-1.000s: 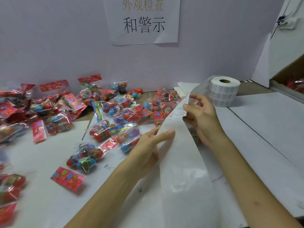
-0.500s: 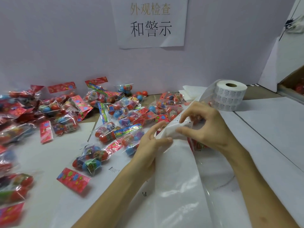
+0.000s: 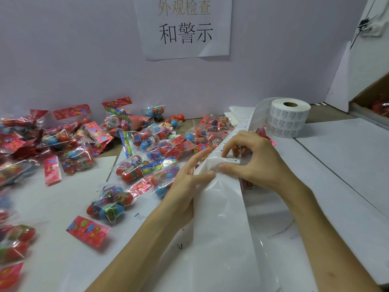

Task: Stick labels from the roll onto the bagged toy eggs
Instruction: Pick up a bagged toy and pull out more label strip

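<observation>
The label roll (image 3: 289, 120) is matt white paper wound on a brown cardboard core (image 3: 291, 104), and the backing strip (image 3: 221, 218) running from it is smooth, waxy-looking paper with a glossy sheen that catches the light in pale patches. The bagged toy eggs (image 3: 109, 205) lie in clear, crinkled plastic film full of bright glints, the eggs inside smooth and shiny like hard plastic, with glossy red printed header cards (image 3: 87, 230). The table (image 3: 347, 154) is covered in matt white paper sheets, and the sign (image 3: 185, 28) on the matt pale wall (image 3: 73, 60) is plain paper
</observation>
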`<action>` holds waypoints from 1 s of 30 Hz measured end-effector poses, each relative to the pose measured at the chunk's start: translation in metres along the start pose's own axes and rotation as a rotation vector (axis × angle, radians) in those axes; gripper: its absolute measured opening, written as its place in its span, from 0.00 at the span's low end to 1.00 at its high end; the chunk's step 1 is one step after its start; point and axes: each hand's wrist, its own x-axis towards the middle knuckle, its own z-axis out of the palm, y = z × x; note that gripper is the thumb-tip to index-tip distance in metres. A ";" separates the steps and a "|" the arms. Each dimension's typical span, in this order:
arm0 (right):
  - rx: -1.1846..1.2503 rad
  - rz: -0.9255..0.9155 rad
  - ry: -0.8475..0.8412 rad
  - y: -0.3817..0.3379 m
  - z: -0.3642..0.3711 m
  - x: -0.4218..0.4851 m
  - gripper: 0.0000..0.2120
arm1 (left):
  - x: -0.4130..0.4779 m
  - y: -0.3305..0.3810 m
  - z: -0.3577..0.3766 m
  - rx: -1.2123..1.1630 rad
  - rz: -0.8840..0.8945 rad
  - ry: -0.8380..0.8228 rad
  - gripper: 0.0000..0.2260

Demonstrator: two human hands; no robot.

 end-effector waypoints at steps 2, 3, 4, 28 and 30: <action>0.020 0.000 0.009 0.001 0.001 0.000 0.10 | 0.000 0.000 0.000 0.007 0.004 -0.007 0.26; 0.033 0.000 0.014 0.001 0.001 0.000 0.10 | 0.000 0.001 0.000 0.010 0.006 -0.008 0.26; 0.046 -0.002 0.020 0.002 0.001 -0.001 0.10 | 0.000 0.001 0.000 0.009 0.008 -0.008 0.26; 0.274 0.130 0.026 0.006 -0.004 -0.002 0.04 | -0.003 0.004 0.007 0.088 0.068 -0.010 0.26; 0.307 0.147 0.033 0.006 -0.004 -0.001 0.04 | -0.004 0.005 0.008 0.081 0.067 -0.014 0.26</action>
